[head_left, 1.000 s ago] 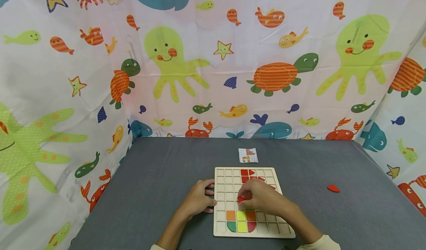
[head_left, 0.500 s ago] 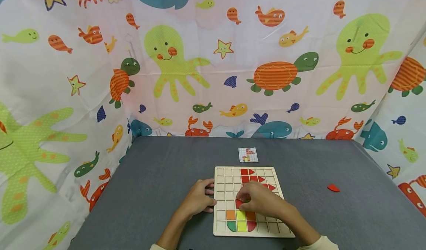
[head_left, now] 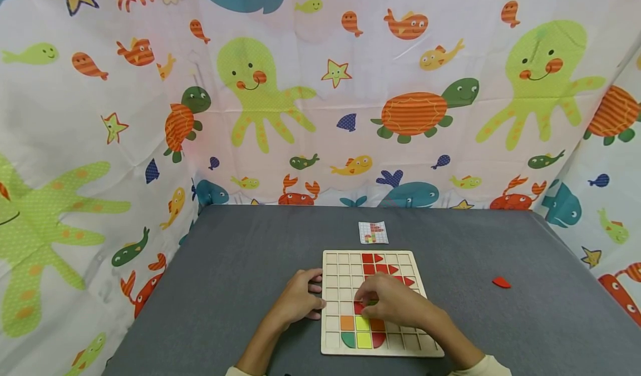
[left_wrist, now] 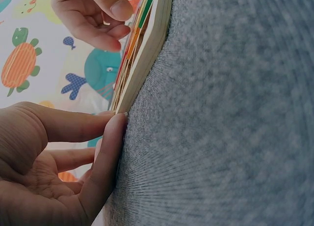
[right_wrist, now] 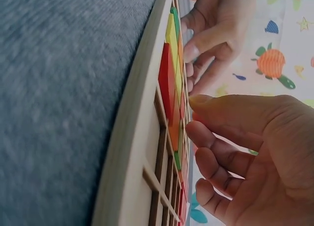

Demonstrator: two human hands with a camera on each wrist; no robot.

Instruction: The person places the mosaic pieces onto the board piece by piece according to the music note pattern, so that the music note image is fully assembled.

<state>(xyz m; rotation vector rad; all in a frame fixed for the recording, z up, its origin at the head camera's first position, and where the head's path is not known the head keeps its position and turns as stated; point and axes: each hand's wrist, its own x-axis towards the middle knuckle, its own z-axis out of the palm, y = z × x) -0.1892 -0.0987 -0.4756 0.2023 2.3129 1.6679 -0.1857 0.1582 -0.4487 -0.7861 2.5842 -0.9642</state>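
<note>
A wooden grid board (head_left: 332, 295) lies on the table with coloured tiles in its cells. My left hand (head_left: 297, 298) grips its left edge, thumb and finger meeting at the wooden rim in the left wrist view. Over the board's middle, my right hand (head_left: 393, 299) has its thumb and index fingertips at a red tile (head_left: 358, 307), which lies above the orange tile (head_left: 347, 323) and yellow tile (head_left: 363, 324). The hand partly covers that red tile and a green piece beside it. In the right wrist view, the other right fingers (right_wrist: 208, 164) curl loosely.
A small printed card (head_left: 373, 233) with a coloured grid pattern lies behind the board. One loose red tile (head_left: 501, 282) with a pointed end rests on the grey table (head_left: 541, 320) to the right. A sea-animal cloth (head_left: 300, 103) hangs behind the table.
My right hand has shifted slightly left and down with the red tile, which now lies flatter in its cell. The left hand stays at the board's edge.
</note>
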